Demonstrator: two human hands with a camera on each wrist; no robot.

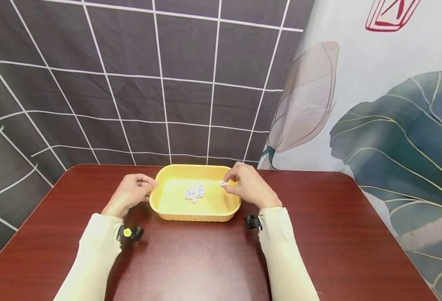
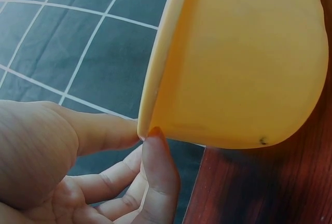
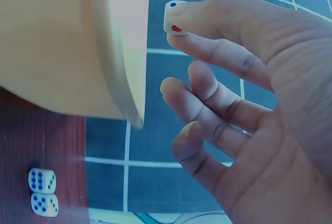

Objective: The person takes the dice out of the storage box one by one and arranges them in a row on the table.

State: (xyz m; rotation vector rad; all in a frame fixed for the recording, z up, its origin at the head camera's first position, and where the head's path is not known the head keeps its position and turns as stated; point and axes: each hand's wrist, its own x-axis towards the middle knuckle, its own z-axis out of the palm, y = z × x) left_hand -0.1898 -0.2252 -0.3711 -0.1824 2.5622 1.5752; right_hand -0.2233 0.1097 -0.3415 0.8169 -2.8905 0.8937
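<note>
A yellow plastic basin [image 1: 194,217] sits on the table, with a small cluster of white dice [image 1: 194,192] on its floor. My left hand [image 1: 131,192] is at the basin's left end; in the left wrist view its thumb and a finger pinch the rim [image 2: 148,89]. Over the right end of the basin, my right hand [image 1: 251,185] pinches a single white die [image 3: 174,16] between thumb and index finger. Blue dots and a red dot show on that die. The other right fingers are loosely bent and touch nothing.
Two more dice [image 3: 42,193] lie side by side on the wooden table [image 1: 190,259] outside the basin, seen in the right wrist view; the head view hides them. A dark grid-patterned cloth [image 1: 130,100] hangs behind the table, and a leaf-patterned cloth [image 1: 401,138] hangs at right.
</note>
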